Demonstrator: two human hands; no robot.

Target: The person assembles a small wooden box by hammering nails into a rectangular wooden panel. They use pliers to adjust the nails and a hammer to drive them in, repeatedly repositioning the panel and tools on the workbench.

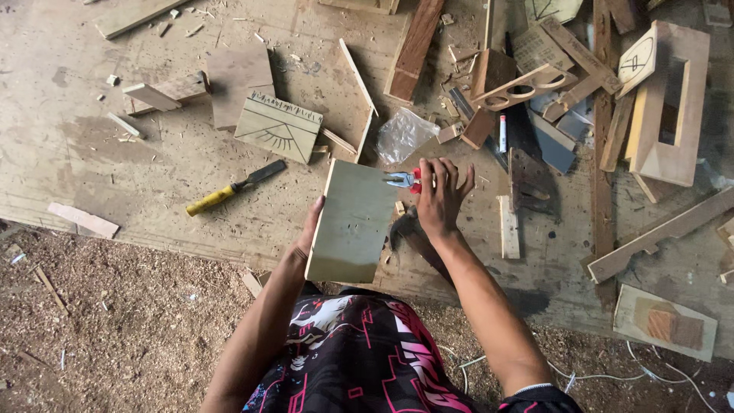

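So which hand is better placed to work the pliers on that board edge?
Right. The right hand already grips the red-handled pliers, nose at the board edge; the left hand is holding the board from behind.

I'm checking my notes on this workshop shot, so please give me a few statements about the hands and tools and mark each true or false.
1. The left hand holds a flat rectangular wooden board by its left edge. True.
2. The right hand grips red-handled pliers whose jaws point at the board's upper right edge. True.
3. The yellow-handled chisel is in the right hand. False: it lies on the wooden work surface, left of the board, untouched.
4. The crumpled clear plastic bag lies on the sawdust floor. False: it lies on the work surface, just above the pliers.
5. A carved panel with a fan pattern lies above the chisel. True.
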